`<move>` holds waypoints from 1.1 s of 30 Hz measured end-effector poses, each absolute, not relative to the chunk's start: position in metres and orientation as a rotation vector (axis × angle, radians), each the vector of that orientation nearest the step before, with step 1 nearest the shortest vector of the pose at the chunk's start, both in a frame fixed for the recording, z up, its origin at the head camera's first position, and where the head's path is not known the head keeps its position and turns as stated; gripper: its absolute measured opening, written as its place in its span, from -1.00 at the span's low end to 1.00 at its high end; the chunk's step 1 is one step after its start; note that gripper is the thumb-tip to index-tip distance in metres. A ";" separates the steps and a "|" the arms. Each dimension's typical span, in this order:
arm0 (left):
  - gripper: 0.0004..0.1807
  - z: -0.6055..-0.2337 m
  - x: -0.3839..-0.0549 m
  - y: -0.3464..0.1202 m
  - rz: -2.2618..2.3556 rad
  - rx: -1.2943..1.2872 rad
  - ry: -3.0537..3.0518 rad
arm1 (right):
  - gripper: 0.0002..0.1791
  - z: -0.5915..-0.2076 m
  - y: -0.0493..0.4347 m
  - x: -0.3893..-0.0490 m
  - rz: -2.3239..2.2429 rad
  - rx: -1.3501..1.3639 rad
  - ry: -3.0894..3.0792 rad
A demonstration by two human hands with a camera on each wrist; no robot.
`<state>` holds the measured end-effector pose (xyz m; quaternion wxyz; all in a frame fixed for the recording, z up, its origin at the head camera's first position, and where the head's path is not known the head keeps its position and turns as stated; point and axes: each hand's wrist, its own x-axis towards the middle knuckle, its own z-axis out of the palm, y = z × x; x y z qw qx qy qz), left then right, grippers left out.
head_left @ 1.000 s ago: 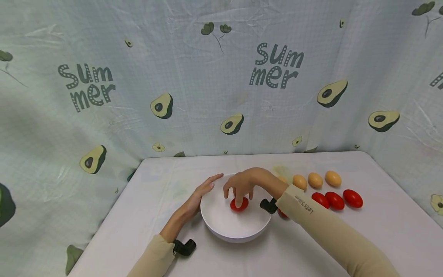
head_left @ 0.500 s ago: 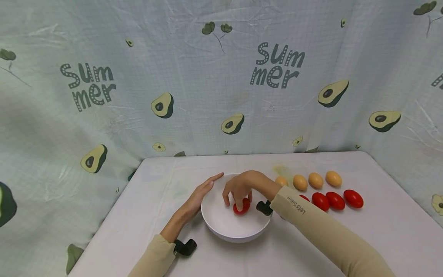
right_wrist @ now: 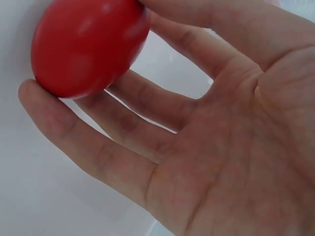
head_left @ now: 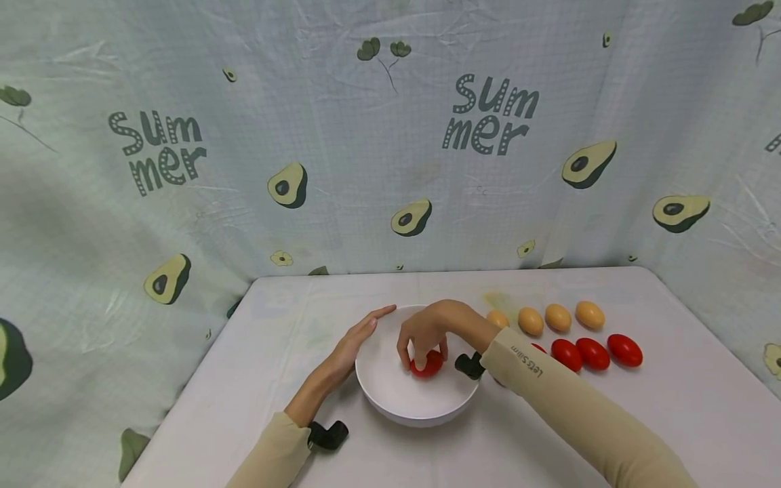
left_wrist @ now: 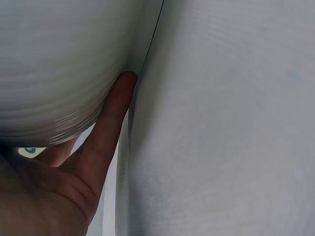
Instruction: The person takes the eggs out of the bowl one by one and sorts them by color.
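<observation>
A white bowl (head_left: 403, 405) stands on the table, and a glossy red egg (head_left: 434, 363) lies inside it. My right hand (head_left: 426, 331) reaches down into the bowl and holds the egg between thumb and fingers. In the right wrist view the red egg (right_wrist: 91, 46) sits at the fingertips, away from the palm. My left hand (head_left: 349, 347) rests along the bowl's left side with its fingers straight. The left wrist view has the left hand (left_wrist: 81, 179) against the bowl's ribbed outer wall (left_wrist: 54, 73).
Several yellow-orange eggs (head_left: 558, 318) stand in a row at the back right of the white table (head_left: 305, 325). Before them lies a row of red eggs (head_left: 592, 354), partly hidden by my right sleeve (head_left: 567, 393). A printed cloth (head_left: 342, 135) hangs behind the table.
My right hand has shifted slightly to the right inside the bowl, and the red egg with it; the fingers have settled closer round it. The left hand keeps its place on the bowl.
</observation>
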<state>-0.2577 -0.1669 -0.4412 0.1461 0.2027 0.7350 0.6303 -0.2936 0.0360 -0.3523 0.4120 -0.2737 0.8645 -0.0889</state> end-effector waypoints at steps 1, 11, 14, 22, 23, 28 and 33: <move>-0.42 -0.441 -0.258 -0.167 1.816 0.585 2.113 | -0.84 -0.352 0.036 -0.294 -0.228 -0.688 2.173; -0.45 -0.441 -0.258 -0.166 1.799 0.558 2.155 | -0.84 -0.338 0.045 -0.292 -0.289 -0.754 2.227; -0.44 -0.441 -0.258 -0.166 1.788 0.565 2.176 | -0.81 -0.333 0.050 -0.290 -0.306 -0.781 2.241; -0.44 -0.440 -0.258 -0.166 1.787 0.564 2.197 | -0.77 -0.322 0.065 -0.290 -0.375 -0.857 2.264; -0.44 -0.440 -0.258 -0.166 1.788 0.564 2.198 | -0.75 -0.321 0.067 -0.289 -0.389 -0.861 2.261; -0.44 -0.441 -0.259 -0.164 1.797 0.559 2.192 | -0.67 -0.314 0.076 -0.286 -0.435 -0.914 2.258; -0.45 -0.442 -0.258 -0.164 1.799 0.528 2.191 | -0.70 -0.310 0.086 -0.285 -0.470 -0.967 2.267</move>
